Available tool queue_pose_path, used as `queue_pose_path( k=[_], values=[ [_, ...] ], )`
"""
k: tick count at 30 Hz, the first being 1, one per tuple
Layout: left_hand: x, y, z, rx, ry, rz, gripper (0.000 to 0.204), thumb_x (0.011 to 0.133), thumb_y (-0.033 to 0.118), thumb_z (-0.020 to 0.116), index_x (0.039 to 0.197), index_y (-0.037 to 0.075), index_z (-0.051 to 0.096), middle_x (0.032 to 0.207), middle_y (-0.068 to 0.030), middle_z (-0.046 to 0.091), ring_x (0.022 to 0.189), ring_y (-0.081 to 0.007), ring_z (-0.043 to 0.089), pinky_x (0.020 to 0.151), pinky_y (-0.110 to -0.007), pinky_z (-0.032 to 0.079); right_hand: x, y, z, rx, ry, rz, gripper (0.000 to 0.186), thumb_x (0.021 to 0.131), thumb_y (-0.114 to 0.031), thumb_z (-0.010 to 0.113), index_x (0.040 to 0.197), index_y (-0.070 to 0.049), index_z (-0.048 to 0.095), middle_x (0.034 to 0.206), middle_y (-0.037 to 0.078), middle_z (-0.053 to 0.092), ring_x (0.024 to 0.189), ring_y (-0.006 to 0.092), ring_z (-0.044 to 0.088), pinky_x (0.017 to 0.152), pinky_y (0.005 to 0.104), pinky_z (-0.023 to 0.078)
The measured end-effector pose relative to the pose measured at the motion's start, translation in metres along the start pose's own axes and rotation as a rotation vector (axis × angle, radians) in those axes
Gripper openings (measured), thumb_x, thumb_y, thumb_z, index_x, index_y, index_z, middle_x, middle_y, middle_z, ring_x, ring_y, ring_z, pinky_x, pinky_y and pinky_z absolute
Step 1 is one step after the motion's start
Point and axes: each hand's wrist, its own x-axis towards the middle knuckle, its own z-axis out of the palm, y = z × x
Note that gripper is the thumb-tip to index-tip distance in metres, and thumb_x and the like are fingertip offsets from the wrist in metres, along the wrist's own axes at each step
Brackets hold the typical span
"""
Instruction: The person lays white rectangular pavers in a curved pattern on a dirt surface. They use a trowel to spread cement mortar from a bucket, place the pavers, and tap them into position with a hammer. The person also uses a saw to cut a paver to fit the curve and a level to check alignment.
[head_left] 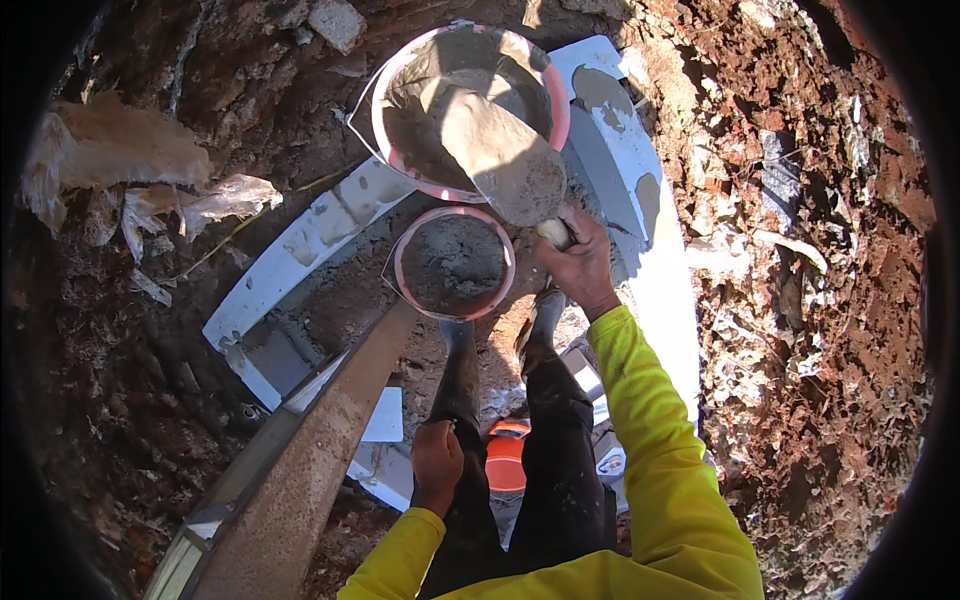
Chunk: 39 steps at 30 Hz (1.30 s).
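- Right hand (580, 258): fingers gripping trowel (508, 152), blade toward 11 o'clock.
- Left hand (437, 462): fingers curled closed.
- Hold blade level over bucket (558, 110), 12 o'clock; limits spill.

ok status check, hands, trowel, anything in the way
Right hand gripping trowel. Left hand closed by left leg. Trowel smeared grey, overlapping large bucket in view. Long beam slants in, lower left.

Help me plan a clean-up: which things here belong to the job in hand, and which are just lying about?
Apparently in the job:
trowel, held in the right hand
small bucket with grey mix
large bucket, under the trowel

Apparently lying about:
torn sheeting, left
pale rock, top left
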Motion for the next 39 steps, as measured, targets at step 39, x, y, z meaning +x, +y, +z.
queue_pose_path(
  k=[39],
  values=[
    [-0.017,0.036,0.058,0.037,-0.072,-0.191,0.012,0.085,0.004,0.059,0.094,0.004,0.068,0.087,-0.0156,0.066,0.08,-0.0352,0.063,0.07,-0.046,0.051,0.082,0.157,-0.035,0.336,0.244,0.552,0.016,0.091,-0.014,0.064,0.096,0.001,0.064,0.075,0.005,0.064,0.06,0.0119,0.06,0.053,0.0269,0.049]
  ],
)
